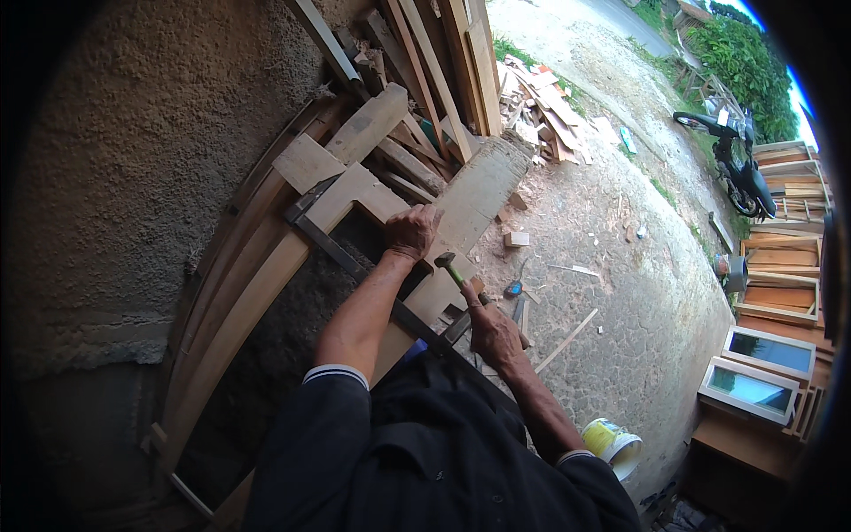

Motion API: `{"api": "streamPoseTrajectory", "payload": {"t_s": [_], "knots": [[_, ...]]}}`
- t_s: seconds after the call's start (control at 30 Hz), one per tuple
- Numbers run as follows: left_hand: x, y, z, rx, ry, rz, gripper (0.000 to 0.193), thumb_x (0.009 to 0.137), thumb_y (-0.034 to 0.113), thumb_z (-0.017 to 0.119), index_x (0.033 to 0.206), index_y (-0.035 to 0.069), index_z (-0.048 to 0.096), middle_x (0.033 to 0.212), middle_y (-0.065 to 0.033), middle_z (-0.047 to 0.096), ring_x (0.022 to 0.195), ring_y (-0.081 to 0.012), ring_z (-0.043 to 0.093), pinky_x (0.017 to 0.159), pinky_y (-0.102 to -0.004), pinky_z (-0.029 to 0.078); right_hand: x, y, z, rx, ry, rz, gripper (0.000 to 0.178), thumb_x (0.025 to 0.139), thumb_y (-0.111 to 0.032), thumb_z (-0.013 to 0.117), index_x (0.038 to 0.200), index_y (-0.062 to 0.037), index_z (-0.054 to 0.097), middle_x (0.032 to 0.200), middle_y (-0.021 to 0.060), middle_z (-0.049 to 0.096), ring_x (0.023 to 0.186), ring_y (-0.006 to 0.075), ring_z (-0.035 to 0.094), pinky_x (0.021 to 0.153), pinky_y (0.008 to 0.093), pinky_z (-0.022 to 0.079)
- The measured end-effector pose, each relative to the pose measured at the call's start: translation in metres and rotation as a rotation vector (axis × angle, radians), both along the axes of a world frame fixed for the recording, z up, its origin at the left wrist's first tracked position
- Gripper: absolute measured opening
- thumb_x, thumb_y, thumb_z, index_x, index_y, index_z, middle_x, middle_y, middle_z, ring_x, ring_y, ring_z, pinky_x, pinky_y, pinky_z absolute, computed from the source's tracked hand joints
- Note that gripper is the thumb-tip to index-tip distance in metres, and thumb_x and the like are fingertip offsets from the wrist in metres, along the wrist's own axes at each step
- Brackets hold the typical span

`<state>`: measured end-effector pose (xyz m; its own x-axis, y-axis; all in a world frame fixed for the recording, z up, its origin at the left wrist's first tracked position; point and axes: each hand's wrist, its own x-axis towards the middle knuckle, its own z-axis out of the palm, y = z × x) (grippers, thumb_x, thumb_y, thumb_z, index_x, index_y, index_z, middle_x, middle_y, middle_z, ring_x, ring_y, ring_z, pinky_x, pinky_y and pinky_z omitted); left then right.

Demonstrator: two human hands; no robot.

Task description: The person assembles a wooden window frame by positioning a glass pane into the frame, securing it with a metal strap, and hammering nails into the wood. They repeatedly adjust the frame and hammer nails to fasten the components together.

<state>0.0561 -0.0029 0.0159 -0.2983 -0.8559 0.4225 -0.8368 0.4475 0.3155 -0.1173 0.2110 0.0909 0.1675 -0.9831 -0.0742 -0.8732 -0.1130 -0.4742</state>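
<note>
My left hand (412,232) is a closed fist over the inner edge of a pale wooden frame (355,189); what it grips, if anything, is hidden. My right hand (496,332) is wrapped round the handle of a hammer (452,266), whose greenish head is raised just right of the left fist. A long dark metal bar (347,257) lies slantwise across the frame, passing under my left forearm. Beyond the left hand, a wide weathered board (483,191) stretches away from the frame. A rectangular notch (450,314) shows in the wood near the right hand.
Long planks (235,297) lean along the rough wall (177,133) at left. Offcuts (545,111) are heaped at the far side. On the cracked floor are a small wood block (517,239), a blue tape measure (513,288) and a tipped bucket (613,448). A motorcycle (740,168) stands far right.
</note>
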Motion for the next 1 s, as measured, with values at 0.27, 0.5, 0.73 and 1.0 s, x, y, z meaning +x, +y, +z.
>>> {"api": "streamPoseTrajectory", "payload": {"t_s": [0.27,0.5,0.73,1.0], "knots": [[0.001,0.004,-0.001,0.023,-0.026,-0.004,0.025,0.097,0.034,0.060,0.086,0.013,0.062,0.079,-0.0075,0.067,0.070,-0.0313,0.070,0.060,-0.0426,0.055,0.000,0.005,-0.004,-0.021,0.004,-0.002,0.081,0.086,0.005,0.053,0.159,-0.0192,0.026,0.076,0.0184,0.055,0.067,0.0386,0.061,0.057,0.0503,0.048],[0.000,0.003,-0.002,0.021,-0.003,0.001,0.030,0.100,0.037,0.057,0.083,0.012,0.058,0.075,-0.0079,0.064,0.069,-0.0310,0.068,0.059,-0.0436,0.054,0.001,0.007,-0.001,0.135,0.036,-0.004,0.078,0.091,-0.003,0.049,0.160,-0.0300,0.023,0.078,0.0213,0.055,0.065,0.0399,0.063,0.059,0.0534,0.050],[0.001,0.005,-0.002,0.029,-0.011,-0.007,0.029,0.099,0.036,0.058,0.084,0.012,0.059,0.076,-0.0078,0.065,0.070,-0.0306,0.068,0.060,-0.0429,0.054,0.001,0.003,-0.004,-0.317,-0.147,0.031,0.080,0.090,-0.002,0.049,0.161,-0.0260,0.023,0.078,0.0196,0.055,0.063,0.0372,0.062,0.059,0.0514,0.050],[0.001,0.002,-0.002,0.021,0.006,-0.014,0.027,0.099,0.034,0.058,0.084,0.012,0.059,0.078,-0.0075,0.065,0.072,-0.0305,0.069,0.061,-0.0427,0.055,-0.001,0.002,0.003,-0.014,-0.015,0.021,0.086,0.084,0.002,0.057,0.160,-0.0209,0.024,0.078,0.0193,0.056,0.068,0.0385,0.062,0.061,0.0517,0.049]]}}
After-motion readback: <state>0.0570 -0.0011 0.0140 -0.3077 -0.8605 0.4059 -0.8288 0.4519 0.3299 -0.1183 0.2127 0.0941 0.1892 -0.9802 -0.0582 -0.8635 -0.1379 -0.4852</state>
